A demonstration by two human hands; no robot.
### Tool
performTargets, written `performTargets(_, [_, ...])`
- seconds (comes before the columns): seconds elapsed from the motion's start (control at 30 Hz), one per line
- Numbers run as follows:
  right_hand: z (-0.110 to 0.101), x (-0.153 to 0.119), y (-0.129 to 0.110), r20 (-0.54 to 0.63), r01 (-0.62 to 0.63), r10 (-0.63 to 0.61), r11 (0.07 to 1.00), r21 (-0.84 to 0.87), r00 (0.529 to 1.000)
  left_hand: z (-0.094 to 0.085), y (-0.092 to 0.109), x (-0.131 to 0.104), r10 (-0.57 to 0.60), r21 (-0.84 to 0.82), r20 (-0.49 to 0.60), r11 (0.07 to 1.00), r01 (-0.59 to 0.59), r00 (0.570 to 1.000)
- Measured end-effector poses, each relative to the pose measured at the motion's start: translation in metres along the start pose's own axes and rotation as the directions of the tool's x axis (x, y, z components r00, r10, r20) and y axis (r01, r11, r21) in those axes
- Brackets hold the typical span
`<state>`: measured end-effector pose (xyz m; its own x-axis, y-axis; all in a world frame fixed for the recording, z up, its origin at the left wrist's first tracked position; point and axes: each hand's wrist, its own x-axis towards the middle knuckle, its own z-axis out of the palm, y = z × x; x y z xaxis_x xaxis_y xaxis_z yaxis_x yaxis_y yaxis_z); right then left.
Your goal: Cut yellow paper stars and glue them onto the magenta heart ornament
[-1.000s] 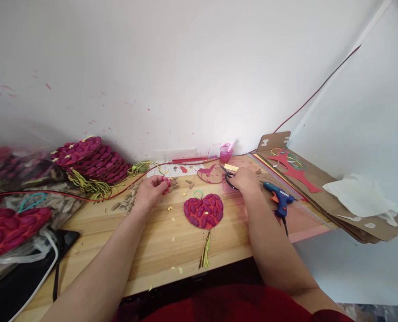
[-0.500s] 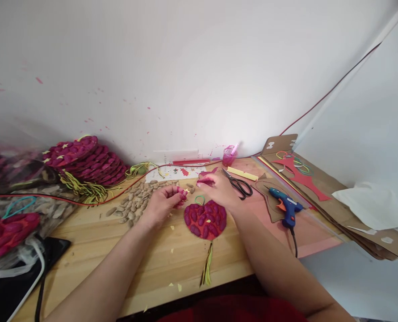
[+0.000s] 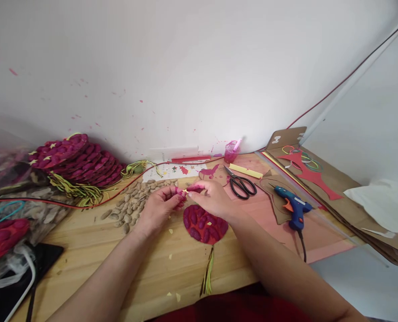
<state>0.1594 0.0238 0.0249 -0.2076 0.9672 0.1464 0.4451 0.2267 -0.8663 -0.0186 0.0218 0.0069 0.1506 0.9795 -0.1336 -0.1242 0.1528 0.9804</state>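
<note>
My left hand [image 3: 161, 205] pinches a small yellow star [image 3: 185, 191] between thumb and fingers. My right hand [image 3: 212, 197] meets it from the other side, thumb and fingertips closed at the star's edge; its exact grip is partly hidden. Just below both hands lies a round red ornament [image 3: 203, 228] covered in purple-painted peanuts, with one small yellow piece on it. A yellow and dark tassel [image 3: 207, 275] hangs from its lower edge toward me. The right hand covers the ornament's top edge. Pinkish paint stains show on my fingertips.
Peanuts [image 3: 131, 203] are heaped left of my hands, near stacked ornaments [image 3: 88, 156]. To the right are black-handled scissors [image 3: 241, 185], a yellow strip [image 3: 245, 171], a blue glue gun [image 3: 295, 206] and cardboard [image 3: 339, 214]. A pink cup [image 3: 231, 153] stands by the wall.
My right hand has moved left and down, so its fingertips now meet the left hand's at the star. The view has shifted slightly.
</note>
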Motion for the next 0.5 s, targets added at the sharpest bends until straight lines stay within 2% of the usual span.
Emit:
performTargets(0.23, [0.0032, -0.0015, -0.0008, 0.035, -0.066, 0.059, 0.972, 0.227, 0.998, 0.0021, 0.0032, -0.0036, 0.037, -0.014, -0.051, 0.999, -0.037, 0.998])
performTargets(0.5, [0.0047, -0.0033, -0.0082, -0.049, -0.066, 0.081, 0.966, 0.251, 0.995, -0.0024, -0.001, -0.0013, 0.134, 0.192, -0.027, 0.973, -0.126, 0.991])
